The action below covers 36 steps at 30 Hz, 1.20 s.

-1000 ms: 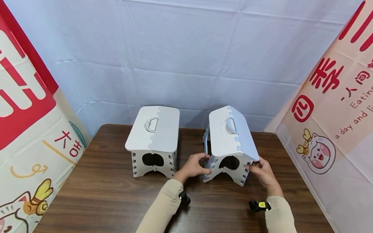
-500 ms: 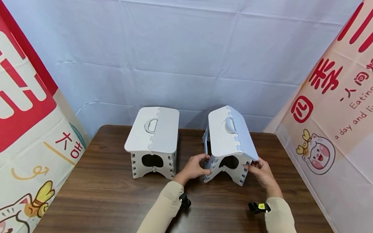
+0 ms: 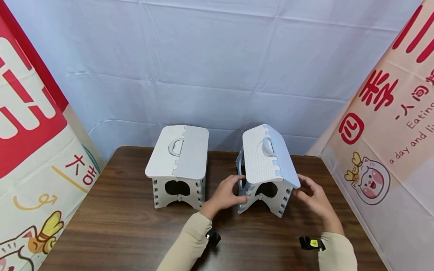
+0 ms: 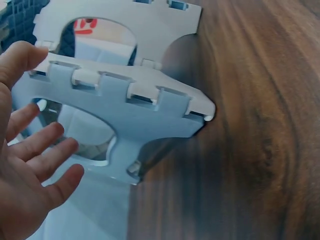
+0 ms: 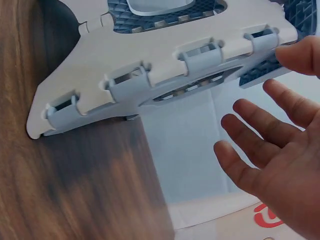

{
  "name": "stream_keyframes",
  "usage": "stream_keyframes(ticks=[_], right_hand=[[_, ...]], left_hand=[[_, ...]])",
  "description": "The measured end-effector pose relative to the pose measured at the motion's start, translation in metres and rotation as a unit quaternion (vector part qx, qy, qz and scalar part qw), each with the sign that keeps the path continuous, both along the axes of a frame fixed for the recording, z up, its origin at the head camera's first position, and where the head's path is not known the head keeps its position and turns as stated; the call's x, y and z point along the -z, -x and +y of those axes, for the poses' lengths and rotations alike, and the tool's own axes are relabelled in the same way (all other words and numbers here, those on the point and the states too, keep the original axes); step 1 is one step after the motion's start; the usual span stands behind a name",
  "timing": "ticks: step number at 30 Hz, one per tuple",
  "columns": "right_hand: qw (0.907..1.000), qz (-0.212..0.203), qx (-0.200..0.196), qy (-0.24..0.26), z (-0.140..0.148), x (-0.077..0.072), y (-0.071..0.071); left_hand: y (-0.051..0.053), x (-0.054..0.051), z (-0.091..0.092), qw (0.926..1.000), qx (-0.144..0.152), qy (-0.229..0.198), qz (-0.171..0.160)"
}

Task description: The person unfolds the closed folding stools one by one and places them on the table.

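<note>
Two folding step stools stand upright on a brown wooden table in the head view. The left stool (image 3: 194,154) is white and pale grey with a flat top. The right stool (image 3: 255,160) is white and light blue, its top peaked like a roof and its handle raised at the ridge. My left hand (image 3: 222,195) is at that stool's near left corner; in the left wrist view its thumb (image 4: 22,60) meets the white edge and the other fingers spread loosely by the blue side panel. Beside the right side, my right hand (image 3: 317,199) has fingers apart, holding nothing.
The wooden table (image 3: 135,229) reaches back to a pale cloth backdrop (image 3: 210,75). Printed cloths hang at the left (image 3: 44,162) and right (image 3: 383,131). The left stool stands a short gap from the right one. Dark camera straps circle both wrists.
My right hand has let go of the blue stool's front right corner and shifted slightly right. My left hand's fingers have loosened at the left corner. Both stools keep their places.
</note>
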State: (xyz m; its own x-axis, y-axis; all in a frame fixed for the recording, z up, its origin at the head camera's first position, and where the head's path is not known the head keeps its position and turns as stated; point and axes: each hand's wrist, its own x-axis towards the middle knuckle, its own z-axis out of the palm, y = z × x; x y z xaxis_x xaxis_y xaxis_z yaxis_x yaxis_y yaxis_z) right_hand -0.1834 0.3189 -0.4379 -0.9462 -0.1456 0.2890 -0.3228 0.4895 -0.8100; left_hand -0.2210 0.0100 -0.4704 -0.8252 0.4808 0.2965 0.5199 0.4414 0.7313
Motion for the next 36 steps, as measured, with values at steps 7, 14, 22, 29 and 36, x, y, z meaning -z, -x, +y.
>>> stream_keyframes(ticks=[7, 14, 22, 29, 36], right_hand=[[0.9962, 0.024, 0.021, -0.081, 0.001, -0.016, -0.001], [0.9840, 0.073, 0.048, -0.155, 0.007, -0.034, -0.002], [0.9797, 0.092, 0.035, -0.175, 0.000, -0.051, 0.001], [0.9827, 0.087, 0.016, -0.163, -0.013, -0.062, 0.003], [0.9824, 0.090, 0.004, -0.164, -0.021, -0.066, 0.009]], left_hand=[[-0.004, -0.016, -0.001, 0.9969, -0.051, 0.045, 0.040], [-0.011, -0.038, -0.001, 0.9924, -0.066, 0.060, 0.085], [-0.016, -0.059, -0.001, 0.9879, -0.074, 0.077, 0.112], [-0.016, -0.072, 0.003, 0.9837, -0.041, 0.069, 0.160], [-0.014, -0.077, 0.014, 0.9711, -0.034, 0.063, 0.228]])
